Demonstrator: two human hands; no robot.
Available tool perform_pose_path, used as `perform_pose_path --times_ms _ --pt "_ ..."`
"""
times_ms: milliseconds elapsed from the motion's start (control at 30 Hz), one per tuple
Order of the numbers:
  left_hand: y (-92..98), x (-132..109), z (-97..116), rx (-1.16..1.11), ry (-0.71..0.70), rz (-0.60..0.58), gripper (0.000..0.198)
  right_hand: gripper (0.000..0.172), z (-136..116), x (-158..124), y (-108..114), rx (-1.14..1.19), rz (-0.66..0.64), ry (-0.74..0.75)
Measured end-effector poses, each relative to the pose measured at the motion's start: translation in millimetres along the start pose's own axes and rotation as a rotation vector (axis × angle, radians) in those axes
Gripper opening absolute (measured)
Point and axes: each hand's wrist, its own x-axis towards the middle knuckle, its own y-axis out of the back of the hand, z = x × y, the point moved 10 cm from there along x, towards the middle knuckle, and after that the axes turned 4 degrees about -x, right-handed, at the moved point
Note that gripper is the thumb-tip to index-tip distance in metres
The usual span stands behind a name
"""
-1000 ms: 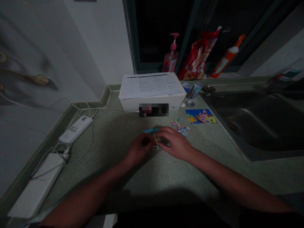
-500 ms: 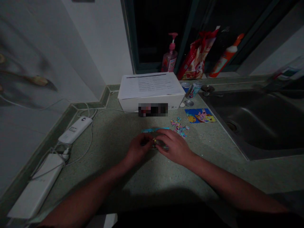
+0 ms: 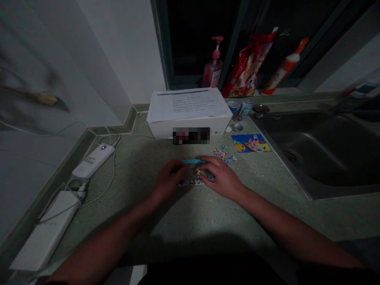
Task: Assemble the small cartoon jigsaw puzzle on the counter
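Both my hands rest on a small, partly assembled jigsaw puzzle point(image 3: 192, 172) lying flat on the green speckled counter point(image 3: 190, 221). My left hand point(image 3: 168, 181) has its fingers curled onto the puzzle's left side. My right hand point(image 3: 221, 176) covers the right side, fingertips pinched at a small piece on the puzzle. A heap of loose puzzle pieces point(image 3: 225, 153) lies just beyond my right hand. The colourful cartoon reference picture point(image 3: 251, 143) lies flat further right.
A white box point(image 3: 190, 113) topped with a printed sheet stands behind the puzzle. Two white power banks point(image 3: 94, 160) point(image 3: 44, 233) with cables lie at the left. A steel sink point(image 3: 320, 150) is at the right. A pump bottle point(image 3: 213, 67), a red bag point(image 3: 247, 69), an orange bottle point(image 3: 282, 69) and small cans point(image 3: 242, 111) stand at the back.
Both hands have shifted slightly away from me and spread a little, uncovering more of the puzzle's middle. The view has tilted down slightly.
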Motion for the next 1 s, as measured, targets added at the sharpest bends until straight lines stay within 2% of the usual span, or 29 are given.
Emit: perform_pose_path --times_ms 167,500,833,1000 --pt "-5.0 0 1 -0.033 0.005 -0.029 0.016 0.017 3 1 -13 -0.026 -0.071 0.004" --pt "-6.5 -2 1 -0.044 0.013 -0.023 0.019 0.015 -1 3 -23 -0.051 -0.129 0.013" --pt "-7.2 -2 -1 -0.044 -0.017 -0.036 0.019 0.017 -2 2 -23 -0.092 -0.136 0.016" --pt "-7.4 -2 0 -0.028 -0.019 -0.035 0.019 0.008 -8 2 -19 -0.060 -0.101 0.070"
